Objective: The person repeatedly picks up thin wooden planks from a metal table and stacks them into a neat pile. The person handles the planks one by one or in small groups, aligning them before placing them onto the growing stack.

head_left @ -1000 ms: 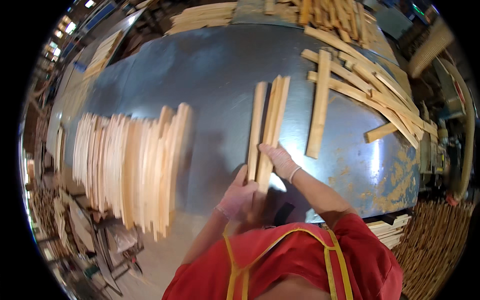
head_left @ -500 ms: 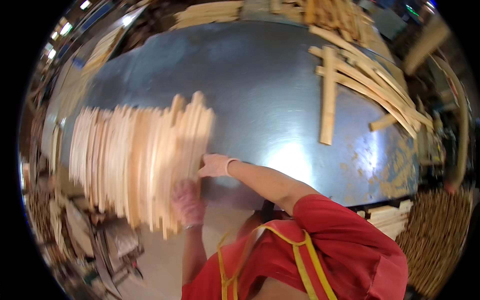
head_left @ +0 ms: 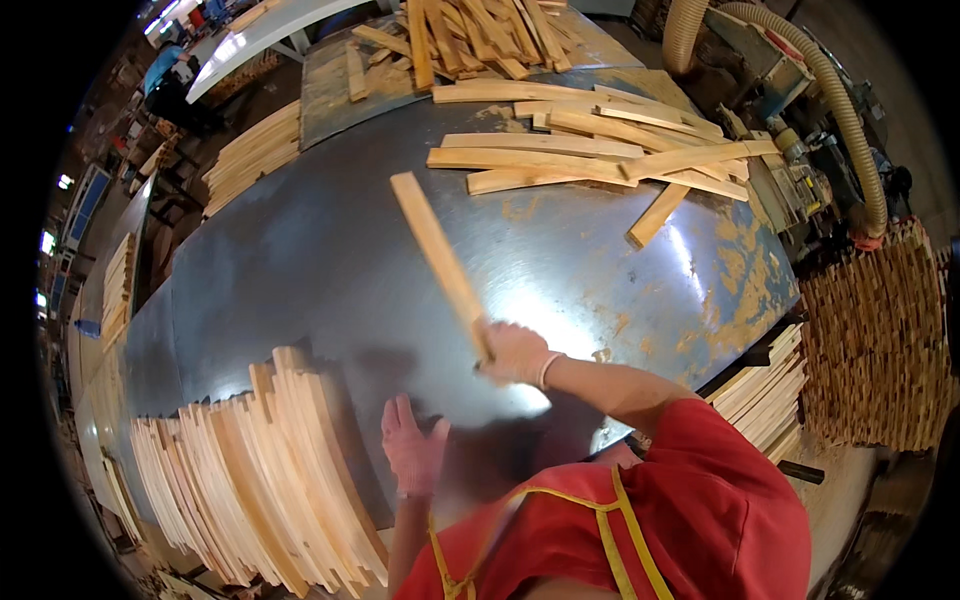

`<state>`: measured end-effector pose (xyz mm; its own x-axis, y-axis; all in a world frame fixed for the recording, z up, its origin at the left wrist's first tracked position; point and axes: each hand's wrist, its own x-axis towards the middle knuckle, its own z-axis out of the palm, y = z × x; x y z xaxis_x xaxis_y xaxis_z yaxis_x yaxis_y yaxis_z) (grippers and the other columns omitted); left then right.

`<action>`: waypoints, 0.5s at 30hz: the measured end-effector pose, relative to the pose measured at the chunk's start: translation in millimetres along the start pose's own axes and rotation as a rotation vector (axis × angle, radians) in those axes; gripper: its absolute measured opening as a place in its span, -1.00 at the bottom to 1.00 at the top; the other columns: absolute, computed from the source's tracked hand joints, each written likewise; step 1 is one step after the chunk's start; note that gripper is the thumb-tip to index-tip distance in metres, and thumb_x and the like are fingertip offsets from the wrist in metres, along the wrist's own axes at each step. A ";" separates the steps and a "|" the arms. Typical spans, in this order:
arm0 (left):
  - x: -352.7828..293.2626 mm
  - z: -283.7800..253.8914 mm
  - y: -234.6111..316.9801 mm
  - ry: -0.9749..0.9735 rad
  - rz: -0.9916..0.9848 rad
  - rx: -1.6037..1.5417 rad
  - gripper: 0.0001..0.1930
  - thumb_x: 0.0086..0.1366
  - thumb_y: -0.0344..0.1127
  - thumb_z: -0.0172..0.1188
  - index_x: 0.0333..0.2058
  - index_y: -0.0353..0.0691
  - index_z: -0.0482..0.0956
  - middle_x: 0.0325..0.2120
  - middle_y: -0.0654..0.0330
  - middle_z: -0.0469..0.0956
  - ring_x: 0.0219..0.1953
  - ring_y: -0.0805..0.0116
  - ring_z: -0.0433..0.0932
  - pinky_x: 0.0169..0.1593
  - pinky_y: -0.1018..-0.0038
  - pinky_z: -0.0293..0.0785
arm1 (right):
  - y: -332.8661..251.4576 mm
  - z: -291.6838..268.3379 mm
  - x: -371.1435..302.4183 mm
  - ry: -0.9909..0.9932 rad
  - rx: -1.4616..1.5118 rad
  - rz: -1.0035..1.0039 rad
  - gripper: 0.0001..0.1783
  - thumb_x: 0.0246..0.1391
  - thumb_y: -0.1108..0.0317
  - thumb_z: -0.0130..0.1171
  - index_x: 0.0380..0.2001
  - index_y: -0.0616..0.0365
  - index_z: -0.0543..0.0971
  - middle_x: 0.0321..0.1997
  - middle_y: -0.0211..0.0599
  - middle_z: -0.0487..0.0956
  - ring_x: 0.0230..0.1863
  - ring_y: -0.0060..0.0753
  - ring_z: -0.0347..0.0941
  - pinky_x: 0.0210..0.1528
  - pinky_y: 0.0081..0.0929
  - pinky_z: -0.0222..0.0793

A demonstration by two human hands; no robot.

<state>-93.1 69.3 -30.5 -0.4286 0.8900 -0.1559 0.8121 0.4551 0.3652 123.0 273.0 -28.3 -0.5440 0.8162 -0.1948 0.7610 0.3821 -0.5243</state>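
Note:
My right hand (head_left: 516, 354), in a pale pink glove, grips one end of a light wooden strip (head_left: 437, 255). The strip slants away to the far left over the dark metal tabletop (head_left: 300, 240). My left hand (head_left: 414, 447), gloved as well, hovers over the near part of the table with its fingers stretched out and nothing in it. Left of that hand, a row of wooden strips (head_left: 250, 470) stands packed side by side, their far ends uneven.
A loose pile of wooden strips (head_left: 590, 150) lies at the far right, with a second heap (head_left: 470, 40) behind it. Stacked wood (head_left: 875, 340) rises at the right beside a ribbed hose (head_left: 850, 110). Someone in blue (head_left: 165, 70) stands at the far left.
Both hands have left the row of strips. My right hand has moved right and now holds a single strip; my left hand has opened. The view has turned to the right.

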 end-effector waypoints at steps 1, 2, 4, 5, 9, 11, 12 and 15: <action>17.0 5.3 17.3 -0.003 -0.029 -0.049 0.03 0.11 0.06 0.55 0.47 -0.21 0.29 0.46 -0.12 0.30 0.44 -0.14 0.35 0.41 0.07 0.39 | -8.2 3.2 -12.9 0.005 0.103 -0.135 -0.29 -0.06 -0.04 0.41 0.08 0.19 0.51 -0.09 0.16 0.70 -0.05 0.34 0.64 0.06 0.11 0.59; 33.4 9.8 32.1 0.003 -0.034 -0.012 0.04 0.10 0.08 0.55 0.48 -0.20 0.28 0.43 -0.12 0.32 0.41 -0.14 0.39 0.38 0.10 0.43 | 3.2 -16.6 0.4 0.032 0.105 -0.149 -0.31 -0.06 -0.02 0.40 0.06 0.17 0.54 -0.07 0.16 0.69 -0.03 0.32 0.63 0.08 0.11 0.57; 58.1 18.7 55.9 0.015 -0.057 0.062 0.07 0.10 0.11 0.55 0.49 -0.19 0.24 0.39 -0.11 0.37 0.35 -0.15 0.46 0.32 0.14 0.51 | 46.2 -81.7 54.0 0.076 0.113 -0.186 -0.37 -0.07 0.00 0.39 0.02 0.15 0.58 -0.03 0.17 0.69 0.03 0.29 0.62 0.11 0.10 0.55; 66.6 18.3 64.4 -0.085 -0.136 0.133 0.09 0.10 0.12 0.55 0.50 -0.19 0.21 0.36 -0.10 0.39 0.33 -0.14 0.47 0.31 0.14 0.51 | 48.2 -143.1 72.6 0.011 0.173 0.031 -0.43 -0.06 0.01 0.35 -0.08 0.22 0.62 0.04 0.20 0.64 0.12 0.24 0.58 0.17 0.07 0.49; 90.7 24.8 83.5 -0.233 -0.202 0.225 0.13 0.11 0.12 0.53 0.52 -0.15 0.10 0.24 -0.06 0.45 0.26 -0.11 0.51 0.26 0.09 0.55 | 208.5 -241.2 165.1 0.482 -0.362 0.115 -0.10 0.01 -0.30 0.28 0.19 0.23 0.51 0.25 0.06 0.56 0.32 0.11 0.48 0.39 -0.02 0.35; 87.6 30.7 77.2 -0.218 -0.204 0.194 0.12 0.11 0.11 0.53 0.52 -0.12 0.09 0.21 -0.05 0.47 0.24 -0.11 0.52 0.23 0.07 0.56 | 234.3 -251.9 180.0 0.272 -0.400 0.214 0.08 -0.01 -0.49 0.27 0.36 0.12 0.45 0.40 0.07 0.48 0.41 0.15 0.40 0.47 -0.03 0.25; 90.4 29.6 79.9 -0.219 -0.207 0.180 0.11 0.11 0.10 0.52 0.52 -0.09 0.10 0.21 -0.05 0.47 0.23 -0.11 0.53 0.22 0.06 0.57 | 250.1 -242.8 180.6 0.237 -0.410 0.192 0.12 -0.01 -0.54 0.26 0.39 0.09 0.43 0.42 0.08 0.47 0.42 0.17 0.39 0.48 -0.03 0.25; 96.2 21.4 81.6 -0.252 -0.222 0.123 0.05 0.14 0.07 0.48 0.52 -0.05 0.12 0.21 -0.07 0.49 0.20 -0.14 0.56 0.20 0.02 0.57 | 244.3 -189.3 169.2 0.294 -0.439 0.052 0.21 -0.06 -0.61 0.27 0.46 0.03 0.38 0.44 0.12 0.43 0.42 0.22 0.38 0.45 0.01 0.30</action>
<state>-59.6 192.7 -35.3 -0.5013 0.7411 -0.4467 0.7582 0.6249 0.1859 283.7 586.5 -32.4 -0.4276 0.9018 0.0626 0.8949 0.4320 -0.1119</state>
